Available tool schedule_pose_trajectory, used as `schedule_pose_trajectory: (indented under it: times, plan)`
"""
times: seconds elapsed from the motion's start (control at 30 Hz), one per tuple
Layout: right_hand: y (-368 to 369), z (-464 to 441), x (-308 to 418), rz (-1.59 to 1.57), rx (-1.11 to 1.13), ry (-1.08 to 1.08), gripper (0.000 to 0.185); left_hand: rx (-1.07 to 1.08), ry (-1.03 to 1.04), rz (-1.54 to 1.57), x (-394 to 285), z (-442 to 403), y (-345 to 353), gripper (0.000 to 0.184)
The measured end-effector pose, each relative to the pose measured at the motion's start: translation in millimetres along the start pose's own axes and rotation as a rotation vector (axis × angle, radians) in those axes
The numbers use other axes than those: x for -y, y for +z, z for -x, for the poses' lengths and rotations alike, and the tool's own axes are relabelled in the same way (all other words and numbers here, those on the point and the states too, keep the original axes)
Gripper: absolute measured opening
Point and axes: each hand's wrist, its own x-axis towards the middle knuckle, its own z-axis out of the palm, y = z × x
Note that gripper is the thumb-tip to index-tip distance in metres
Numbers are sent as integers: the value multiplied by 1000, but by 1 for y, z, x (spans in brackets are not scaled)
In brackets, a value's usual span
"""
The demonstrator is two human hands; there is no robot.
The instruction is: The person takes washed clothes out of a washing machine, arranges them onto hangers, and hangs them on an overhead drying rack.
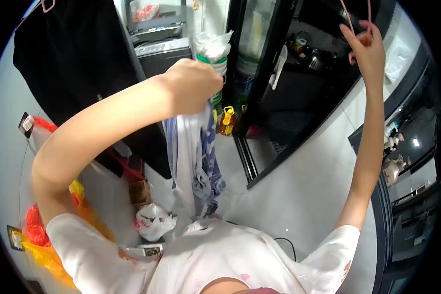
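At 11 o'clock, the left hand (pixel 193 85) clenches hanging blue-and-white cloth (pixel 185 152); at 2 o'clock, the right hand (pixel 369 49), partly curled, grips a thin pink hanger (pixel 347 15).

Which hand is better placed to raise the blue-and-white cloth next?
Probably the left hand: it is closed on that cloth, which hangs below it. The right hand is apart from it, holding a thin pink item.

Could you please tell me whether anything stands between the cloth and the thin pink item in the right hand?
Nothing visible does: the cloth hangs from the left hand, the thin pink item is in the right hand, and the bottle stands lower, farther back.
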Motion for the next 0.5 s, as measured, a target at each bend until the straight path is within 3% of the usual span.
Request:
schedule_pose_trajectory:
  times: [0.1, 0.13, 0.17, 0.23, 0.27, 0.37, 0.5]
  plan:
    - [-9, 77, -2, 227, -6, 101, 52, -61, -204, -14, 13, -6, 15, 21]
    - [-11, 113, -9, 324, -70, -52, 54, -51, -292, 34, 21, -8, 19, 28]
    - [-12, 150, -20, 384, -83, 15, 58, -157, -323, 133, 35, -9, 33, 34]
    - [-12, 218, -22, 443, -75, 90, 66, -156, -458, 666, 55, -12, 45, 37]
    - [-13, 248, -14, 441, -58, 96, 70, -186, -417, 780, 83, -25, 79, 43]
    - [-15, 298, -7, 505, -79, 131, 67, -227, -830, 1113, 62, -11, 38, 36]
    - [-20, 310, -10, 684, 19, 54, 61, -235, -788, 1078, 60, -10, 23, 40]
